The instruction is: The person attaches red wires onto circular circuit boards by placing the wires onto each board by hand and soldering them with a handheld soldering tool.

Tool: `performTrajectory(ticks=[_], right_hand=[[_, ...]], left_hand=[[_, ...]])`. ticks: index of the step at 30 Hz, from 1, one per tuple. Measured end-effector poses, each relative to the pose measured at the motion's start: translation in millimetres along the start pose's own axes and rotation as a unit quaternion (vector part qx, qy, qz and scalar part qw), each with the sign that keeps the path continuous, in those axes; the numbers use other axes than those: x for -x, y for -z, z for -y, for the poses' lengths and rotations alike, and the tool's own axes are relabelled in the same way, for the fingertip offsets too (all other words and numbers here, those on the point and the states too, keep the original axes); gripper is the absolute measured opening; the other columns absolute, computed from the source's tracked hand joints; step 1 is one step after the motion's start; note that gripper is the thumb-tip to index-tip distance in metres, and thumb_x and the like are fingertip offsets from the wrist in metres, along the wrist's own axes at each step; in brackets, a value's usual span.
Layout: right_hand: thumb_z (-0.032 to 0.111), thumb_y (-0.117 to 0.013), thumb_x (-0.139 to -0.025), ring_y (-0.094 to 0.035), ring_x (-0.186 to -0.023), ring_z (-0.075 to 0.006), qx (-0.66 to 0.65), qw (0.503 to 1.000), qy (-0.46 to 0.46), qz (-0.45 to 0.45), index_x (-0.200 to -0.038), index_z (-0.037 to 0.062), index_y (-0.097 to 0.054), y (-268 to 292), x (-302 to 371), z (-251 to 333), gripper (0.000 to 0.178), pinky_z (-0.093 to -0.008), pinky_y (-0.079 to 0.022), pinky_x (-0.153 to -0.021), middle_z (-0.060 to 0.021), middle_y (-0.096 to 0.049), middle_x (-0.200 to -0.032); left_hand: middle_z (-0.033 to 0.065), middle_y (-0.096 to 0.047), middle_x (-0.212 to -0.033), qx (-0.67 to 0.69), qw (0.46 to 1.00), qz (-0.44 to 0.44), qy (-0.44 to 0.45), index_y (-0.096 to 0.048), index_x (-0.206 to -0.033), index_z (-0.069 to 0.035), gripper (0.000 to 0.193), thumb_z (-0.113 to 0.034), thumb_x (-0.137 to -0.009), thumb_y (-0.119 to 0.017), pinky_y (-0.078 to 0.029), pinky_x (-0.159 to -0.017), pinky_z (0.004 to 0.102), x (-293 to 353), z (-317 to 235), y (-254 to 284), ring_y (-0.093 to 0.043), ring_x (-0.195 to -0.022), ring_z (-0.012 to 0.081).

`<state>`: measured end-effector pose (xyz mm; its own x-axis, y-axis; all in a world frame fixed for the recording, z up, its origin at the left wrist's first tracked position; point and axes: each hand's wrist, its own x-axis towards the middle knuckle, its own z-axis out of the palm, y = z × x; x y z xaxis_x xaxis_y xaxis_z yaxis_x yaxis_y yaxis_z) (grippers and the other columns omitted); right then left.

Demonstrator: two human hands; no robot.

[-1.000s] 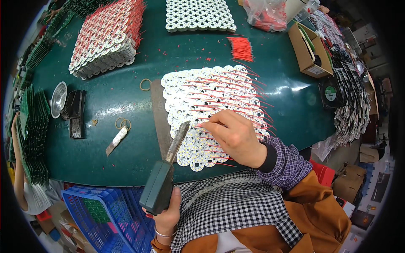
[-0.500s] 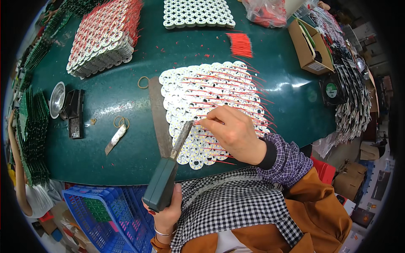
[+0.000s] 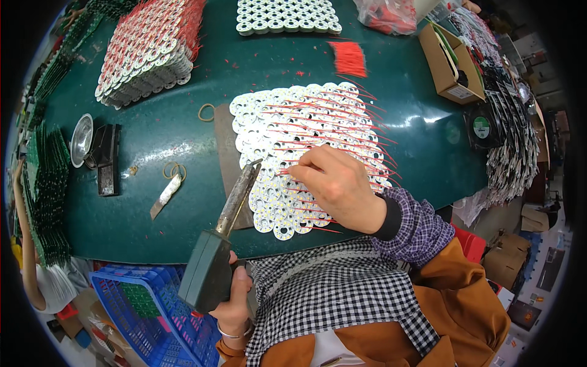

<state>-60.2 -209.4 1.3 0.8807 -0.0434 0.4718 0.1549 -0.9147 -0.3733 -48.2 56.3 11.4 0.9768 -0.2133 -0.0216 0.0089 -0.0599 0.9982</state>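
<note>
A panel of round white LED boards (image 3: 249, 136) lies before me, its edge over a flat brown metal plate (image 3: 225, 137). Rows of thin red wires (image 3: 361, 125) stick out from it to the right. My left hand (image 3: 235, 301) is closed round the dark green handle of a soldering iron (image 3: 206, 266). Its tip hovers over the panel's left part, a little apart from my other fingers. My right hand (image 3: 342, 186) rests over the panel with thumb and forefinger pinched on a red wire, whose short end shows at the fingertips.
A bundle of cut red wires (image 3: 349, 59) lies beyond the panel. Stacked boards (image 3: 147, 58) stand far left, with more boards (image 3: 287, 17) at the back. A blade (image 3: 166, 197), rubber bands and a metal dish (image 3: 82, 140) lie left; a cardboard box (image 3: 449, 67) and fan (image 3: 483, 127) stand right.
The soldering iron has drawn back left and down, its tip leaving the spot by my right fingertips. My right hand has barely moved and still pinches.
</note>
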Motion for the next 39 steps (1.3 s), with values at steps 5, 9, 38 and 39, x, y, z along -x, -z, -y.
performTrajectory(ticks=[5, 9, 38, 39], right_hand=[[0.004, -0.069, -0.076, -0.062, -0.077, -0.0232, -0.004, 1.0, 0.006, -0.004, -0.091, 0.0027, -0.069, 21, -3, 8, 0.015, -0.0352, -0.051, -0.065, -0.0064, -0.06, -0.085], [0.002, -0.071, -0.076, -0.063, -0.075, -0.024, -0.004, 1.0, 0.012, -0.021, -0.088, 0.0018, -0.068, 54, -37, 13, 0.012, -0.036, -0.051, -0.065, -0.0069, -0.061, -0.084], [-0.002, -0.071, -0.076, -0.061, -0.077, -0.0255, -0.037, 0.998, -0.047, -0.032, -0.085, 0.0042, -0.068, -38, -80, -40, 0.011, -0.038, -0.051, -0.065, -0.0078, -0.054, -0.081], [-0.002, -0.071, -0.076, -0.061, -0.077, -0.0255, -0.037, 0.998, -0.047, -0.032, -0.085, 0.0042, -0.068, -38, -80, -40, 0.011, -0.038, -0.051, -0.065, -0.0078, -0.054, -0.081]], left_hand=[[0.0201, -0.069, -0.111, 0.029, 0.999, -0.014, -0.003, -0.054, -0.131, 0.009, 0.048, 0.011, -0.084, -0.063, -0.043, -0.048, 0.0247, -13, -6, 3, -0.055, -0.055, 0.0117], [0.0242, -0.067, -0.111, 0.001, 0.997, -0.066, -0.028, -0.048, -0.136, 0.009, 0.055, 0.006, -0.083, -0.061, -0.039, -0.042, 0.0235, -34, -20, 1, -0.048, -0.045, 0.0108], [0.0088, -0.071, -0.093, -0.011, 0.995, 0.013, 0.096, -0.066, -0.113, 0.006, 0.033, 0.003, -0.083, -0.078, -0.052, -0.06, 0.0256, -98, -8, -24, -0.065, -0.069, 0.0121], [0.0097, -0.069, -0.094, -0.038, 0.997, 0.021, 0.062, -0.063, -0.115, 0.006, 0.032, 0.006, -0.084, -0.073, -0.049, -0.053, 0.0252, -97, 0, -22, -0.061, -0.062, 0.0115]])
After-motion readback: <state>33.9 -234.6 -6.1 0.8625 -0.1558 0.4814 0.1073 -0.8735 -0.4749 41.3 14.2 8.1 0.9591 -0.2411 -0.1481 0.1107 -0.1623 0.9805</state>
